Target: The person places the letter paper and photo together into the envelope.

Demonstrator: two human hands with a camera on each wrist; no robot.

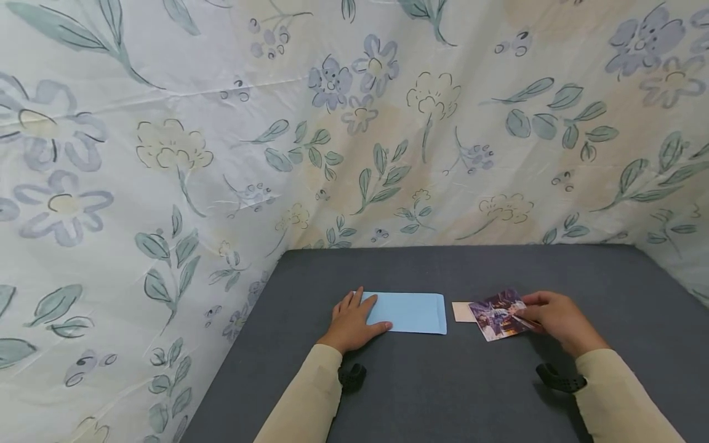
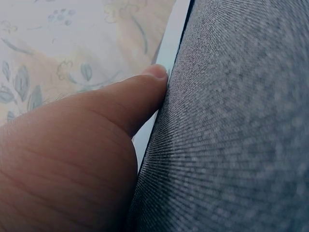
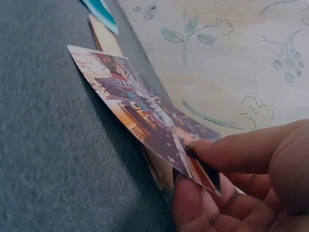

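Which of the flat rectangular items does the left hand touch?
The light blue paper rectangle: the left hand rests on it. The right hand pinches the purple printed picture, which partly hides the beige rectangular card.

The left sleeve [image 1: 301, 397] and right sleeve [image 1: 626, 394] are long, plain and pale cream, and stop at the wrists. A chunky black band [image 1: 352, 378] sits by the left cuff. A curved black strap [image 1: 560, 378] sits by the right cuff. The left hand [image 1: 350, 323] and right hand [image 1: 564, 321] are bare.
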